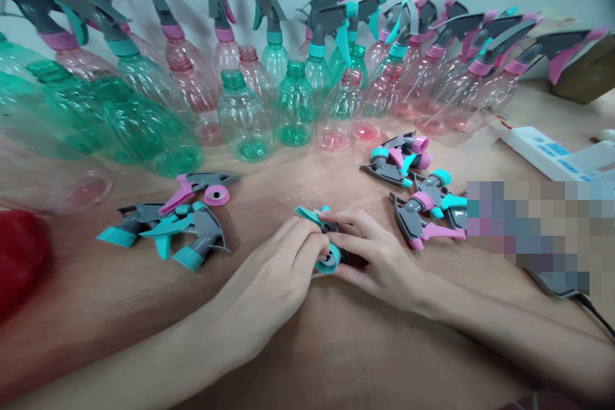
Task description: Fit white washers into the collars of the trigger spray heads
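Note:
Between my two hands is a grey and teal trigger spray head (329, 259), its round teal collar facing me. My left hand (293, 253) is closed on it, fingertips pressed at the collar's opening. From the other side, my right hand (377, 253) grips the grey body with its fingers bent round it. Much of the spray head is hidden by my fingers. Loose spray heads in teal, pink and grey (204, 230) lie left of my hands, and another pile of spray heads (413, 202) lies to the right.
Behind stand several clear green bottles (296, 106) and pink bottles (340, 109) without tops. Bottles fitted with spray heads (273, 38) line the wall. A white power strip (548, 150) lies at the right, near a blurred-out patch. Something red (22, 259) sits at the left edge.

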{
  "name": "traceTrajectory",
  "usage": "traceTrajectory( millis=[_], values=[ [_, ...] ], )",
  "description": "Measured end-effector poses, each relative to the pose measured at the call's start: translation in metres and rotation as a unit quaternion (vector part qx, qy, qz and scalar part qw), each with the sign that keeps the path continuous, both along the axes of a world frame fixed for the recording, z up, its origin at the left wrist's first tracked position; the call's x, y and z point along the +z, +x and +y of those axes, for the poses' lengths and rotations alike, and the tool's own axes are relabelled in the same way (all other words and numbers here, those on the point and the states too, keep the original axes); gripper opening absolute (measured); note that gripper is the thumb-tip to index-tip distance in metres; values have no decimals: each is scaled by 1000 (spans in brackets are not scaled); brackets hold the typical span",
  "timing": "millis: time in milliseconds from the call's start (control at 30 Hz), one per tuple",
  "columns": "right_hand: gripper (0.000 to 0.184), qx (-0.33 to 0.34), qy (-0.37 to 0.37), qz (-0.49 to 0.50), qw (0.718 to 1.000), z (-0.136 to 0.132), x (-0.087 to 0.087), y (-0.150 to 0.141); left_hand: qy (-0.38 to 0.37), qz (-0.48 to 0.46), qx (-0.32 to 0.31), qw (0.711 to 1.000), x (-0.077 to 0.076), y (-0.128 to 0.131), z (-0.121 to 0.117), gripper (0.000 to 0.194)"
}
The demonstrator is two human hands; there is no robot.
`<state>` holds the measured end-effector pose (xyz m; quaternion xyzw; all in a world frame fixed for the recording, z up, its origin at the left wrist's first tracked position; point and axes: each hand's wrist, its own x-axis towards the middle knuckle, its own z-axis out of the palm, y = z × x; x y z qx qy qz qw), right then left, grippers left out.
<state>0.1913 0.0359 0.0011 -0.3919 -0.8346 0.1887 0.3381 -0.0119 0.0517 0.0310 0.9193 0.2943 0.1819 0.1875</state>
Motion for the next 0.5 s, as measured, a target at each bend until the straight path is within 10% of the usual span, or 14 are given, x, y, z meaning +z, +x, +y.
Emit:
traceTrajectory(
  millis=[500],
  values=[
    [20,-4,-4,-13,1000,0,-1,-1,39,1,-24,999,-3,1,8,14]
  ],
)
